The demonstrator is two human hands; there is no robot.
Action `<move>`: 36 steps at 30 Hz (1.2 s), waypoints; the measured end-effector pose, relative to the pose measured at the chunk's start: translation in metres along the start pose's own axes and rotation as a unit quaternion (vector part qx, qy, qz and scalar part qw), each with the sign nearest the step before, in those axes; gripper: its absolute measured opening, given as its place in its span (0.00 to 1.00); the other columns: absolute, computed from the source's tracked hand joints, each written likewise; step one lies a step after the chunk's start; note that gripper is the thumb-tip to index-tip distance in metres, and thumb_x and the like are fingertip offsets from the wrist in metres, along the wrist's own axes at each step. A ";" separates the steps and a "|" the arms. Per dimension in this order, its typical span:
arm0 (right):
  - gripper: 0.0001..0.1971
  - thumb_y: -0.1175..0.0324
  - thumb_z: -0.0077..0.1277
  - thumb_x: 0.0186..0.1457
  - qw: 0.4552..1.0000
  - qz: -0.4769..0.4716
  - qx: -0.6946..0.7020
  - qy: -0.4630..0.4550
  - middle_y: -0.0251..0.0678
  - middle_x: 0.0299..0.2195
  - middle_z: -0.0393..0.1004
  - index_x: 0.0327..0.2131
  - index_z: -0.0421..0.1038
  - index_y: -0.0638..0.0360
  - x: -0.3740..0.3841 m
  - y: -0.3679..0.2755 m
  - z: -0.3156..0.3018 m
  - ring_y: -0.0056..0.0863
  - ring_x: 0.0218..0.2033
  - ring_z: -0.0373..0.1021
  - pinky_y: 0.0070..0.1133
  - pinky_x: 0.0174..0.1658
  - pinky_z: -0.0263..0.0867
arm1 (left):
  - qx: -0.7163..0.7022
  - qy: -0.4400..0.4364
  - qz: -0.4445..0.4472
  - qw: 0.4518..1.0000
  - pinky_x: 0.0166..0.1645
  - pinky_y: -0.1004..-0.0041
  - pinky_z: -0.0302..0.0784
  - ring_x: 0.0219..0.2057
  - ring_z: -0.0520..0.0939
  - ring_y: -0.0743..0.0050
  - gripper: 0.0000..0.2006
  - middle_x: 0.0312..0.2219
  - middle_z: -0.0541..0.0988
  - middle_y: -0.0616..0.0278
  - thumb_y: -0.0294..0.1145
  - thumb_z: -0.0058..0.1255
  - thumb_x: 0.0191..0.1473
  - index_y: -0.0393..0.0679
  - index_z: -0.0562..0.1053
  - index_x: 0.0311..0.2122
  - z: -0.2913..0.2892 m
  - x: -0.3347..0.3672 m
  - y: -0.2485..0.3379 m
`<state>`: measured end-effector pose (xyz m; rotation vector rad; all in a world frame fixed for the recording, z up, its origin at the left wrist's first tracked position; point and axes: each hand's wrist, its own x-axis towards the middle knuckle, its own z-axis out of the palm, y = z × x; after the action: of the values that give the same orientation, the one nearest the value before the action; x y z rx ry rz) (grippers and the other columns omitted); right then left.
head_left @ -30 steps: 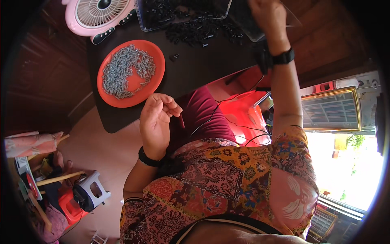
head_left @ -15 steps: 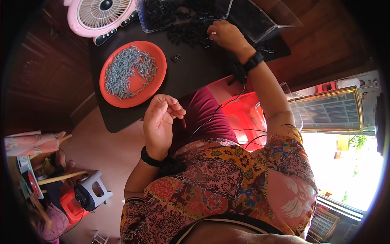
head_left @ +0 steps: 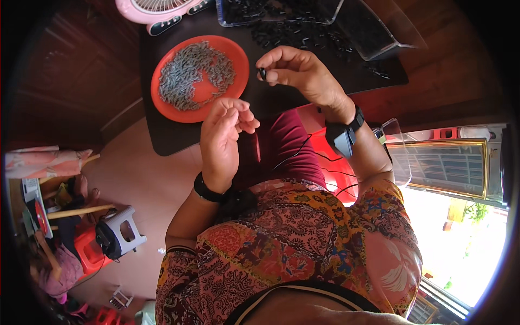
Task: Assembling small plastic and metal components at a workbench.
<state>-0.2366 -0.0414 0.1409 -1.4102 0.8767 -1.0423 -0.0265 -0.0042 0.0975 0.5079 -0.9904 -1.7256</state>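
Observation:
My right hand (head_left: 309, 77) pinches a small black plastic piece (head_left: 262, 73) between thumb and fingertips, above the dark table just right of the red plate. My left hand (head_left: 222, 135) is raised by the table's near edge, below the plate. Its fingers are curled in toward the thumb, and whatever they hold, if anything, is hidden. The round red plate (head_left: 157, 100) carries many small silvery screws (head_left: 187, 70), with a bare red patch in the middle. Beyond my right hand, a loose heap of small black pieces (head_left: 303, 40) lies on the table.
A clear plastic box (head_left: 238, 24) with black pieces stands at the back, and another clear container (head_left: 374, 51) lies to its right. A pink fan (head_left: 162, 16) stands at the back left. The dark tabletop (head_left: 168, 142) ends just before my lap; a red stool (head_left: 338, 146) shows below.
My right hand has left the black heap and come nearer to my left hand, with a black piece in its fingertips. My left hand stays curled. The whole view has shifted slightly.

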 end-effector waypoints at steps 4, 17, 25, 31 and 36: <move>0.11 0.77 0.51 0.55 0.999 0.014 0.041 -0.007 0.29 0.35 0.75 0.43 0.72 0.62 -0.007 -0.003 0.034 0.14 0.38 0.70 0.14 0.44 0.65 | 0.023 0.031 0.021 0.999 0.36 0.77 0.69 0.29 0.75 0.75 0.10 0.29 0.72 0.63 0.34 0.39 0.61 0.38 0.68 0.38 -0.001 0.000 0.004; 0.08 0.72 0.53 0.56 0.991 -0.088 -0.099 0.003 0.34 0.29 0.73 0.37 0.72 0.66 -0.013 0.013 0.070 0.18 0.24 0.73 0.17 0.29 0.71 | -0.089 0.033 -0.009 0.995 0.37 0.75 0.69 0.29 0.75 0.73 0.09 0.27 0.71 0.63 0.36 0.40 0.60 0.40 0.65 0.34 -0.010 -0.011 -0.006; 0.09 0.73 0.56 0.53 0.993 -0.067 -0.086 -0.043 0.34 0.33 0.73 0.38 0.74 0.63 -0.007 0.013 0.078 0.21 0.32 0.72 0.18 0.35 0.70 | -0.138 0.008 -0.016 0.990 0.38 0.73 0.69 0.30 0.74 0.71 0.08 0.28 0.71 0.62 0.34 0.42 0.59 0.40 0.66 0.36 -0.025 -0.019 0.000; 0.06 0.73 0.54 0.53 0.948 -0.089 -0.304 0.006 0.34 0.30 0.76 0.35 0.76 0.62 0.041 0.003 0.058 0.24 0.31 0.72 0.20 0.36 0.66 | -0.143 0.023 0.038 0.989 0.36 0.72 0.67 0.29 0.71 0.68 0.08 0.27 0.67 0.62 0.33 0.40 0.59 0.40 0.65 0.36 -0.044 -0.023 0.013; 0.07 0.68 0.52 0.48 0.850 -0.096 -0.511 -0.086 0.38 0.27 0.75 0.32 0.75 0.58 0.073 0.017 0.059 0.37 0.29 0.72 0.27 0.34 0.67 | -0.142 0.042 0.041 0.988 0.36 0.72 0.66 0.28 0.71 0.68 0.08 0.27 0.67 0.62 0.34 0.40 0.59 0.40 0.65 0.36 -0.053 -0.026 0.015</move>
<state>-0.1558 -0.0911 0.1328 -2.4776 1.2459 -0.5374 0.0306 -0.0021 0.0757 0.3474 -0.6825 -1.7219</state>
